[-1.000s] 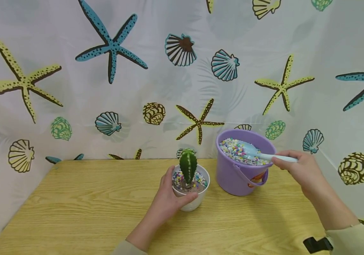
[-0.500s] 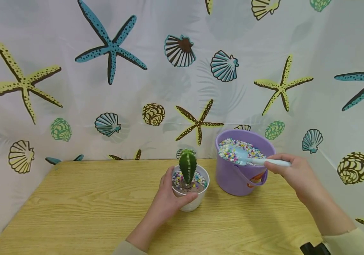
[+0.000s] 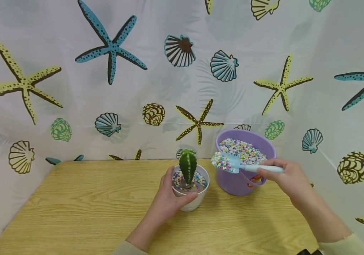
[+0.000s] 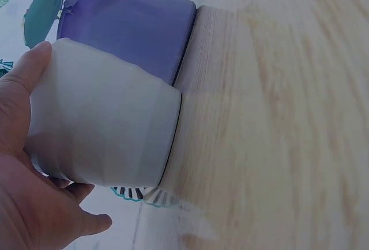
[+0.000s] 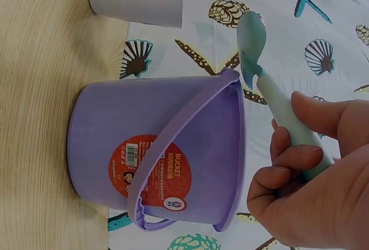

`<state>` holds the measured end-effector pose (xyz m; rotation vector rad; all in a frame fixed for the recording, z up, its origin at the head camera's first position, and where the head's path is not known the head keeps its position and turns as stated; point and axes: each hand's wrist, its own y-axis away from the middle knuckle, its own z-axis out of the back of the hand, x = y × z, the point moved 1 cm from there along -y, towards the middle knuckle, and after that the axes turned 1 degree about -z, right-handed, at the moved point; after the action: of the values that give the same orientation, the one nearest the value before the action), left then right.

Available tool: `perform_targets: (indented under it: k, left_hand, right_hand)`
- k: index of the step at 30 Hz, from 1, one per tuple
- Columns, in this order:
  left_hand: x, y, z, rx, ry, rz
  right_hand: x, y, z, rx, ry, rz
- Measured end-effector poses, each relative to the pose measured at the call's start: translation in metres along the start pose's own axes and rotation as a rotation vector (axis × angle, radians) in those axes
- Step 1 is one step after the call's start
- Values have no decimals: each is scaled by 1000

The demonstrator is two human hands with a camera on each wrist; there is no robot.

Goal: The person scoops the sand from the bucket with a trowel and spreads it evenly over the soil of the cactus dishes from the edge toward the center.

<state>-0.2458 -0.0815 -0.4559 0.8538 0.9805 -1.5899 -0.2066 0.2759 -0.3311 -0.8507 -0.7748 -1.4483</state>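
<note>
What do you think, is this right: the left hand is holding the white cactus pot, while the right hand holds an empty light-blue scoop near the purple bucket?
Not quite: the light-blue scoop isn't empty. The head view shows it heaped with small multicoloured pellets. The left hand, white cactus pot, right hand and purple bucket are as you say.

a red label [image 5: 163, 188] on the side of the purple bucket [image 5: 144, 103], crossed by the bucket's handle [image 5: 181, 120], carries the word "bucket" in capitals, running sideways in the right wrist view. chinese characters stand alongside it, with a barcode [image 5: 131, 154] and a small white oval emblem [image 5: 174, 204]. the finer print is too small to read; in the head and left wrist views, the label's lettering is illegible.
</note>
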Motion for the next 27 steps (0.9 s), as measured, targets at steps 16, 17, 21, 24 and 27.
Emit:
perform_targets:
  k: [16,17,21,24,27]
  left_hand:
    - [0,1,0,1,12,-5]
    - [0,1,0,1,12,-5]
    - [-1,1,0,-2,10,-6]
    - [-1,1,0,-2,14,-11]
    - [0,1,0,-1,17,-20]
  right_hand:
    - [1,5,-20,59,-31,31]
    - [1,6,-21,56,-21,29]
    - [0,7,-25,22,15,36]
    - [1,8,-29,8,27,43]
    - [3,10,-32,3,41,42]
